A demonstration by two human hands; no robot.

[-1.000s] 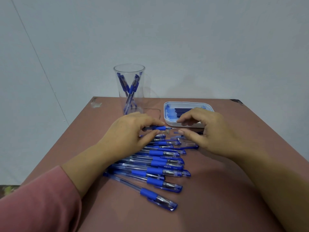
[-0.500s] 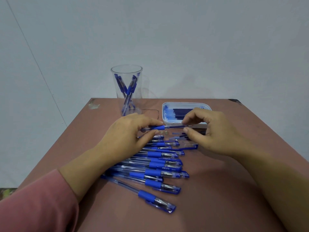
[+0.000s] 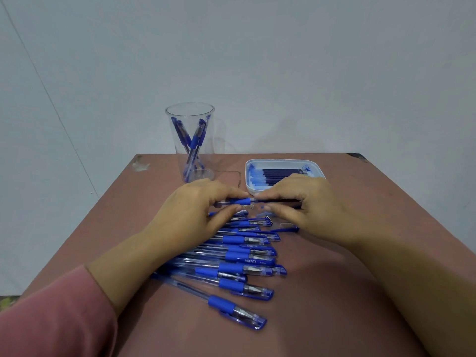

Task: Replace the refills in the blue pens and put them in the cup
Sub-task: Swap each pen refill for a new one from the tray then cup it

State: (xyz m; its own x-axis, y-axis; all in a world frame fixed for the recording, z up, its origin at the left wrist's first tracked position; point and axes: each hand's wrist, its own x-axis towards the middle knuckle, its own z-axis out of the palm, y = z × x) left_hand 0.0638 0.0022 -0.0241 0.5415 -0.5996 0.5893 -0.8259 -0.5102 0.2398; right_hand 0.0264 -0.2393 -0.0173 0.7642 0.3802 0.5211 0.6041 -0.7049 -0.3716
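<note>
Head view: the left hand (image 3: 195, 204) grips a blue pen (image 3: 242, 201) by its barrel. Its fingers (image 3: 231, 195) curl over the top and the thumb presses from below, with the pen's blue grip section showing just past the fingertips. The right hand (image 3: 306, 202) pinches a dark refill (image 3: 279, 200) between thumb and curled forefinger. The refill lies in line with the pen and meets its open end; how far it sits inside cannot be told. Both hands are palm-down just above the tabletop (image 3: 334, 305), forearms angled inward, fingertips close together. Beneath them a row of blue pens (image 3: 239, 256) lies side by side. A clear cup (image 3: 210, 140) holding several pens (image 3: 193, 143) stands at the far left. A white tray (image 3: 280, 161) of refills (image 3: 280, 173) sits just beyond the right hand.
</note>
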